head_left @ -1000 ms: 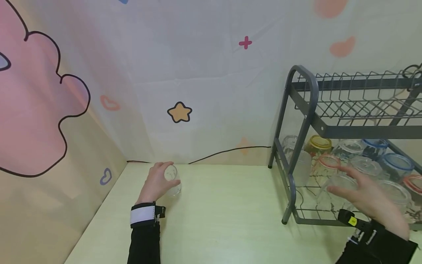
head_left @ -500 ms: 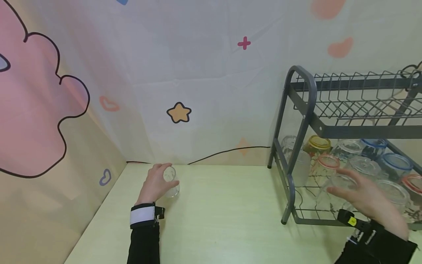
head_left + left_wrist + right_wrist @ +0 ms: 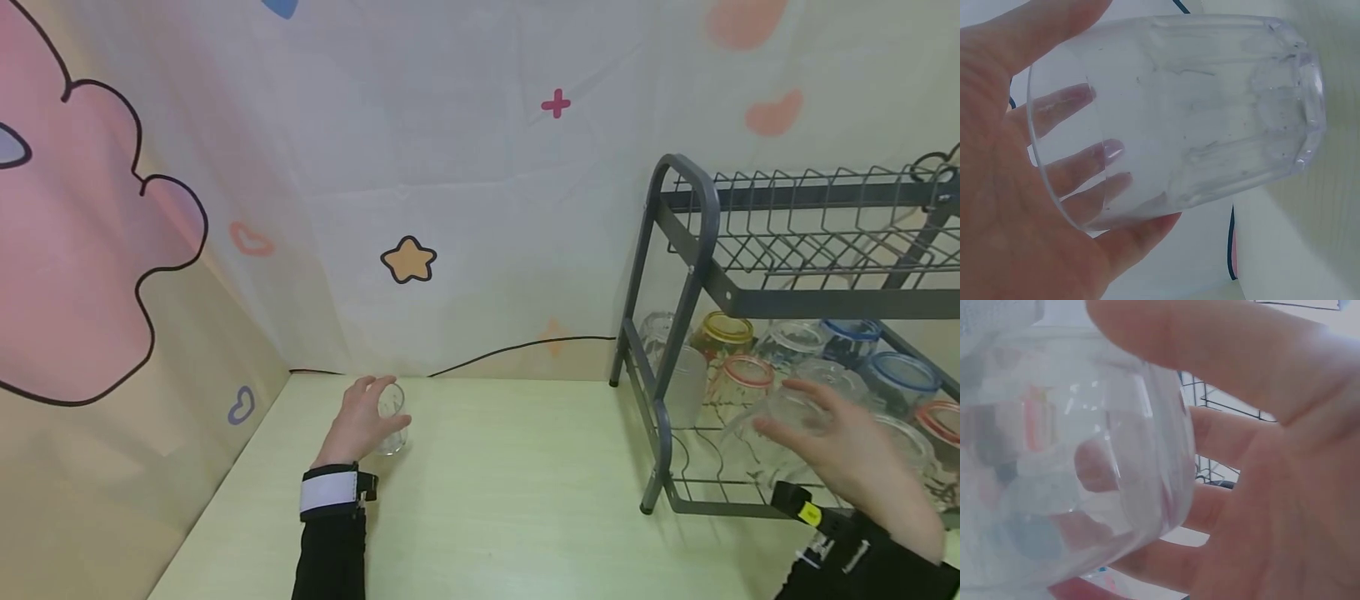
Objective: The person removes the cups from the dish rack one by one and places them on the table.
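Note:
My left hand (image 3: 358, 427) grips a clear drinking glass (image 3: 393, 403) near the back left of the pale table. That glass stands mouth up, its faceted base at the tabletop; in the left wrist view, fingers and thumb wrap around the glass (image 3: 1210, 112) near its rim. My right hand (image 3: 862, 446) holds another clear glass (image 3: 753, 450) by its base end, at the front of the rack's lower shelf. It is upside down and leans in the head view. Through the glass wall (image 3: 1041, 487), the right wrist view shows fingertips behind it.
A grey two-tier dish rack (image 3: 701, 275) stands at the right. Several upturned glasses share its lower shelf, including a yellow-based glass (image 3: 726, 329), an orange-ringed glass (image 3: 742, 375) and a blue-ringed glass (image 3: 900, 375). The wire upper shelf (image 3: 840, 242) overhangs them. A printed curtain (image 3: 480, 250) backs the table.
The glass in my right hand has tilted and shifted slightly, with the hand moving a little to the right. My left hand and its glass stay nearly in place.

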`<state>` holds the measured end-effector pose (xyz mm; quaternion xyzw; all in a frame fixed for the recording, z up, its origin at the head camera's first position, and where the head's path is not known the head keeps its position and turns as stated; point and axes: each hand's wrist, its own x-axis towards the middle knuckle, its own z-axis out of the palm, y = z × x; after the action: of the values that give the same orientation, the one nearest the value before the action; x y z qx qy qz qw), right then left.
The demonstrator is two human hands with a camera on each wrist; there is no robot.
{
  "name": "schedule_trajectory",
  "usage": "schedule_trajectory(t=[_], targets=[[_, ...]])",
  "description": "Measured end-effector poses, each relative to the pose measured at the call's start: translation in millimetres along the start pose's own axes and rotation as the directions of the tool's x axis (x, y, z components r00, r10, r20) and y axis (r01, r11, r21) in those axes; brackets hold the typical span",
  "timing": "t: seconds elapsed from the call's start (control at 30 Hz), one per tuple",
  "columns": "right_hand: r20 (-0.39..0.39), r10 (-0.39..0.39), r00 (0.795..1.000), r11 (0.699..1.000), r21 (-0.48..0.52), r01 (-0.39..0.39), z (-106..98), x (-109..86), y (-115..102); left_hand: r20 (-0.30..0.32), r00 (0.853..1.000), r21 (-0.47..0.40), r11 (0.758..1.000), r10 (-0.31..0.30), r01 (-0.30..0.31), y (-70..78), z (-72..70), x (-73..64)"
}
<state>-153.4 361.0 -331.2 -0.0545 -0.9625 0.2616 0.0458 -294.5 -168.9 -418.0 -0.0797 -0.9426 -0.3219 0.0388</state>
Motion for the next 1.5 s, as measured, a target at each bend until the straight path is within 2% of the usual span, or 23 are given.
schedule_trajectory(t=[0.1,0.27,0.47,0.6,0.73,0.97,1.1,1.23,1.33,1.37,1.5], targets=[[-0.058,-0.002,0.998,1.000,-0.005,0.002,-0.4,-4.9,-1.9,0.000,1.000,-0.002,1.000,0.004,-0.004,0.1,-0.1,-0.5],[-0.138,0.028,0.990,1.000,0.009,-0.027,0.9,-12.5,-5.4,-0.018,0.999,0.060,0.998,0.032,-0.031,3.7,1.0,0.1],[-0.178,0.037,0.983,0.999,-0.001,-0.037,-5.4,-18.7,-14.3,-0.059,0.995,0.090,0.993,0.077,-0.072,17.9,-1.3,-0.6],[-0.199,0.044,0.979,0.999,0.022,-0.040,-8.9,-24.4,-21.6,-0.100,0.986,0.092,0.988,0.134,-0.125,30.9,-6.4,-2.2],[-0.202,0.025,0.979,0.998,0.069,-0.011,-9.0,-29.1,-26.4,-0.127,0.970,0.078,0.977,0.209,-0.201,48.5,-12.1,-6.6],[-0.219,-0.092,0.971,0.979,0.156,0.128,-3.5,-27.8,-36.9,-0.089,0.946,0.005,0.950,0.312,-0.313,85.6,-17.6,-21.1],[-0.227,-0.182,0.957,0.945,0.227,0.234,-2.1,-24.9,-42.2,-0.052,0.929,-0.052,0.928,0.366,-0.369,103.5,-15.9,-27.9],[-0.189,-0.284,0.940,0.877,0.345,0.335,2.6,-18.0,-49.7,0.011,0.902,-0.097,0.898,0.432,-0.429,116.1,-9.5,-31.8],[-0.128,-0.349,0.928,0.817,0.444,0.368,8.8,-10.5,-57.1,0.058,0.879,-0.130,0.876,0.473,-0.464,121.5,-2.8,-33.6],[-0.113,-0.355,0.928,0.806,0.466,0.365,11.1,-8.2,-59.8,0.067,0.870,-0.145,0.868,0.488,-0.475,122.9,-0.5,-34.0],[-0.085,-0.418,0.904,0.738,0.549,0.393,20.2,1.7,-72.0,0.080,0.837,-0.221,0.829,0.541,-0.514,127.7,5.7,-35.8]])
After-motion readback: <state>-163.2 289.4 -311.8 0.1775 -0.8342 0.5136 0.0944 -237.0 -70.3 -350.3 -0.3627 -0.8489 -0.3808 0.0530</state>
